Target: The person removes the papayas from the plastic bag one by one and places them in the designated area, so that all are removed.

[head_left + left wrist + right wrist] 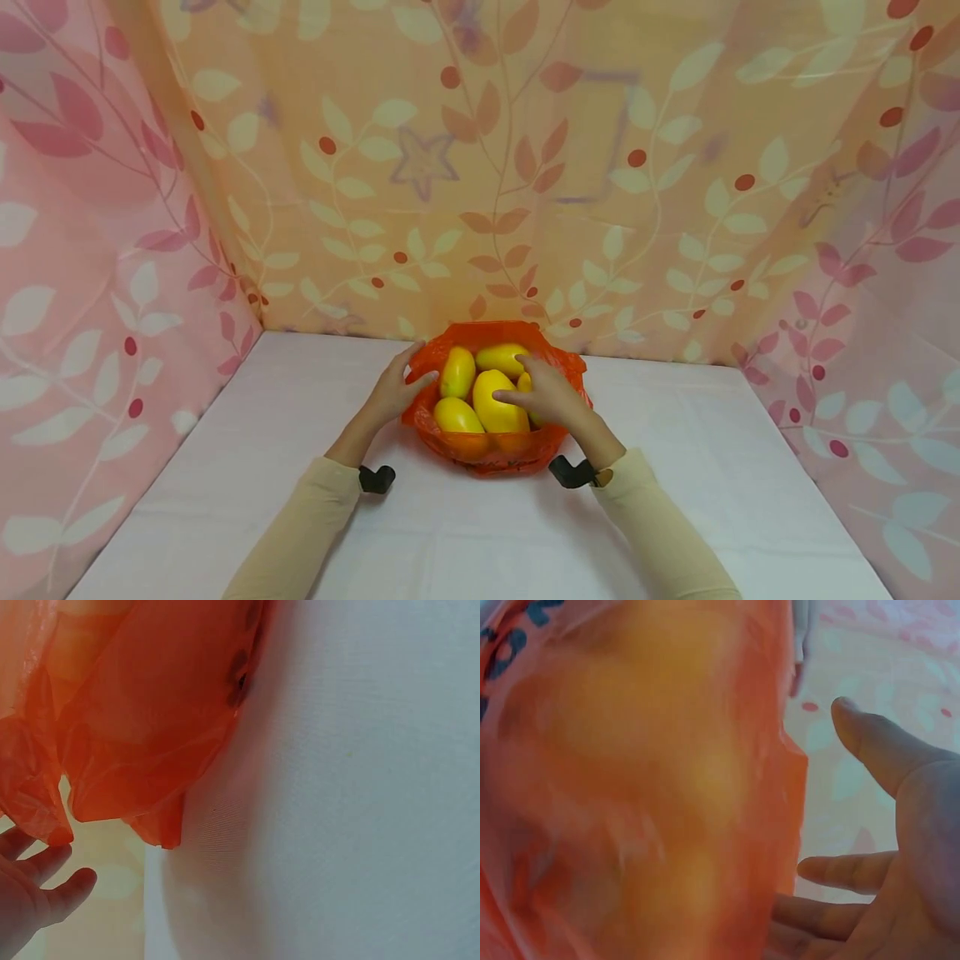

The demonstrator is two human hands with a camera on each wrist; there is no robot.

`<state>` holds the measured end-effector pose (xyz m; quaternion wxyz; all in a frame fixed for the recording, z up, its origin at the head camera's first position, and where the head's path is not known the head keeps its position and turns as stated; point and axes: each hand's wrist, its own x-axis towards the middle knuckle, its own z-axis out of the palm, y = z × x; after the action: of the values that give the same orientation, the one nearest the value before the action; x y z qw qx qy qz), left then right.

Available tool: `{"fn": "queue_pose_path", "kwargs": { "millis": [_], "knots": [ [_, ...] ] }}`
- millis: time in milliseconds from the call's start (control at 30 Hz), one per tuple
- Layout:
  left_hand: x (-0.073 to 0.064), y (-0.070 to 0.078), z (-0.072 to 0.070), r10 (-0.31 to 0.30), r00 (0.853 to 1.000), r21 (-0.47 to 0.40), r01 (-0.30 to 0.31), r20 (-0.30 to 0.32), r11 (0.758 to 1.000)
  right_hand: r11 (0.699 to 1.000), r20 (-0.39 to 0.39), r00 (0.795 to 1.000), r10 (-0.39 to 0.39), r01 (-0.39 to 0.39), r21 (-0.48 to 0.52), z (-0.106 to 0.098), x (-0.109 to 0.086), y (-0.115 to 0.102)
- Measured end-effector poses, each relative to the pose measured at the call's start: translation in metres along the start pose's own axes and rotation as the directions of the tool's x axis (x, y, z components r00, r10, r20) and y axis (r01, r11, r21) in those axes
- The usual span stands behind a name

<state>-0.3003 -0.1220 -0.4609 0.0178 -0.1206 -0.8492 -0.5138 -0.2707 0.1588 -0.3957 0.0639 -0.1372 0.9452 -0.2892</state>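
An orange-red plastic bag (480, 462) stands with its mouth spread wide on the white table. Several yellow mangoes lie inside it, the largest mango (497, 404) in the middle and a greener-tinged mango (456, 375) at the left. My left hand (390, 393) is at the bag's left rim with thumb and fingers apart. In the left wrist view, its fingertips (56, 855) are right at the edge of the plastic. Over the bag's right side reaches my right hand (551, 396), fingers spread, partly covering a mango. Thumb and forefinger stand apart in the right wrist view.
The white tabletop (480, 542) extends around the bag. Close behind it hangs a yellow leaf-patterned curtain (480, 167), with a pink curtain (82, 333) along the left and another pink curtain (885, 358) on the right. Dark wrist mounts (572, 473) sit below both hands.
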Motion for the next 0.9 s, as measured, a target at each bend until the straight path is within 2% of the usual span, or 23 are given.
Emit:
{"fn": "queue_pose_path", "kwargs": {
  "millis": [267, 733, 900],
  "knots": [
    [0.001, -0.003, 0.003, -0.009, 1.0, -0.006, 0.009, 0.006, 1.0, 1.0, 0.006, 1.0, 0.022, -0.022, -0.012, 0.012, 0.001, -0.012],
    [0.004, -0.007, 0.008, -0.027, 0.999, -0.018, 0.027, 0.02, 0.999, 0.972, 0.003, 0.998, 0.059, -0.057, -0.228, 0.035, 0.007, -0.023],
    [0.006, -0.009, 0.011, -0.044, 0.999, -0.012, 0.044, 0.022, 0.999, 0.961, -0.006, 0.997, 0.07, -0.07, -0.266, 0.042, 0.008, -0.027]
  ]
}}
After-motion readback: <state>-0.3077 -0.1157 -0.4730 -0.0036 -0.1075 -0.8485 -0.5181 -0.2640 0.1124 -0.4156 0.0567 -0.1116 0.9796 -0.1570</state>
